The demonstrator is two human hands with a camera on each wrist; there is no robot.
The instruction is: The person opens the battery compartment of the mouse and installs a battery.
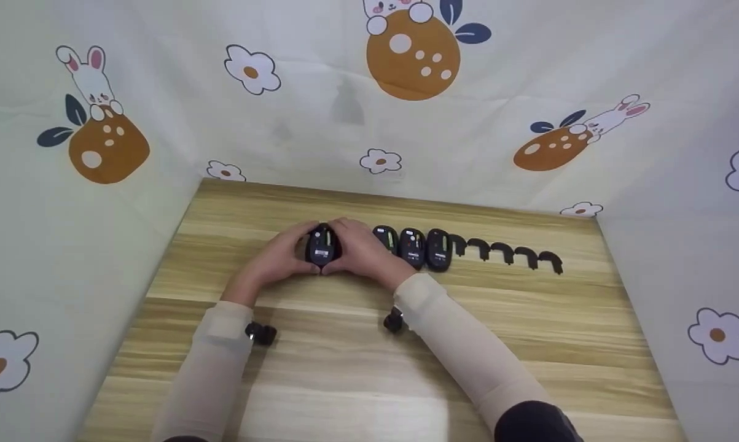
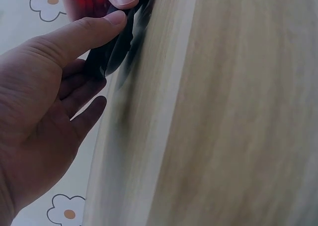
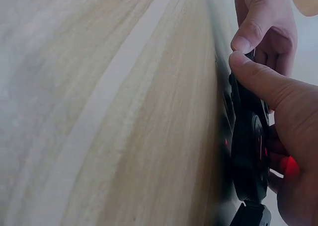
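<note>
Both hands hold a black computer mouse point(image 1: 322, 247) at the left end of a row, its underside with a label and a yellow-green battery facing up. My left hand point(image 1: 278, 256) grips its left side, thumb at the near end. From the other side my right hand point(image 1: 364, 250) grips it, the thumbs nearly meeting. In the left wrist view, the mouse point(image 2: 112, 52) shows dark between the thumbs, and red light glows on the right hand's fingers. Just right of that hand lie three more upturned mice, the middle mouse point(image 1: 413, 245) with its battery bay showing.
Several black hook-shaped pieces point(image 1: 502, 253) continue the row to the right on the wooden table point(image 1: 344, 368). Patterned cloth walls point(image 1: 308, 123) stand at the back and both sides. A small black wrist camera point(image 1: 261, 333) hangs at each sleeve.
</note>
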